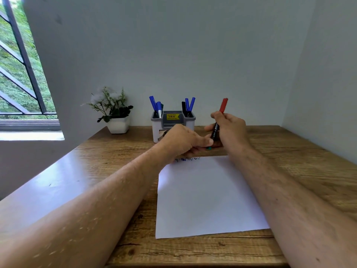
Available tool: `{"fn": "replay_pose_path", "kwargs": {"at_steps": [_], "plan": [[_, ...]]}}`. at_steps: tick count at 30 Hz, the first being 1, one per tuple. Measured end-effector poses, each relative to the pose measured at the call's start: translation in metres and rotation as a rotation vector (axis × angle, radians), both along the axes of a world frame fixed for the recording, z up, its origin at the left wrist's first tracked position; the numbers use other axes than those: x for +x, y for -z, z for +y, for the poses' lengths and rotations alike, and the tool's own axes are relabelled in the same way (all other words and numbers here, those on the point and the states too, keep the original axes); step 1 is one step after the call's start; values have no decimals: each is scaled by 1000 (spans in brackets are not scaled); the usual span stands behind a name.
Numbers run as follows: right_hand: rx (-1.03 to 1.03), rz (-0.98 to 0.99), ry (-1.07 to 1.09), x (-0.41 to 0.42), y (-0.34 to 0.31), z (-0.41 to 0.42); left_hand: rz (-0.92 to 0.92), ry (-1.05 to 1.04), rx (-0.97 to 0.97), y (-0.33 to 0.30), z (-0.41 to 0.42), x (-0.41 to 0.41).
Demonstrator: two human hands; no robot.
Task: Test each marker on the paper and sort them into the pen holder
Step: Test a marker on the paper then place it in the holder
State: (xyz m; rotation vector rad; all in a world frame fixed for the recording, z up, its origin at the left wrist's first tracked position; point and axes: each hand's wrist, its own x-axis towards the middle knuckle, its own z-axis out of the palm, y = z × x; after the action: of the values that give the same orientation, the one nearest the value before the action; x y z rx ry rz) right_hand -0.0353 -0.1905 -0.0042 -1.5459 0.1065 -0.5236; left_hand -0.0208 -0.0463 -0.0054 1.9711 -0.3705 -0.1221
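- We see a wooden desk (289, 151) with a white sheet of paper (208, 198) lying on it, small ink scribbles (187, 159) along its far edge.
- Our right hand (230, 128) curls its fingers around a black-bodied marker with a red cap (219, 120), held upright above the desk just beyond the paper.
- Our left hand (181, 141) is curled, pinching something small and teal (208, 148) near the marker's lower end; we cannot tell what it is.
- A grey and white pen holder (172, 122) stands behind our hands, with blue and black markers (190, 106) in its left and right compartments.
- A potted plant (116, 113) sits to the left of it.
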Motion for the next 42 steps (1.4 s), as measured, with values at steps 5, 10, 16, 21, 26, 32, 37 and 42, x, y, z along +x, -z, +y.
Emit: {"fn": "replay_pose_path", "kwargs": {"at_steps": [5, 10, 16, 21, 26, 32, 37, 42], "plan": [[-307, -125, 35, -5, 3, 4, -140, -86, -235, 1, 6, 11], [-682, -198, 53, -8, 8, 8, -187, -80, -520, -3, 6, 11], [-783, -208, 85, -8, 9, 6, -173, -79, -600, -2, 8, 14], [-772, -218, 92, -9, 5, 6, -161, -69, -659, -4, 8, 14], [-742, -205, 78, -10, 0, 9, -174, -89, -669, -4, 8, 15], [-752, -138, 114, -12, -1, 10, -188, -96, -718, -9, 14, 13], [-708, -145, 104, -17, 3, 4, -229, -165, -770, -12, 12, 11], [-606, -105, 40, -16, 3, 4, -216, -328, -653, -11, 21, 18]]}}
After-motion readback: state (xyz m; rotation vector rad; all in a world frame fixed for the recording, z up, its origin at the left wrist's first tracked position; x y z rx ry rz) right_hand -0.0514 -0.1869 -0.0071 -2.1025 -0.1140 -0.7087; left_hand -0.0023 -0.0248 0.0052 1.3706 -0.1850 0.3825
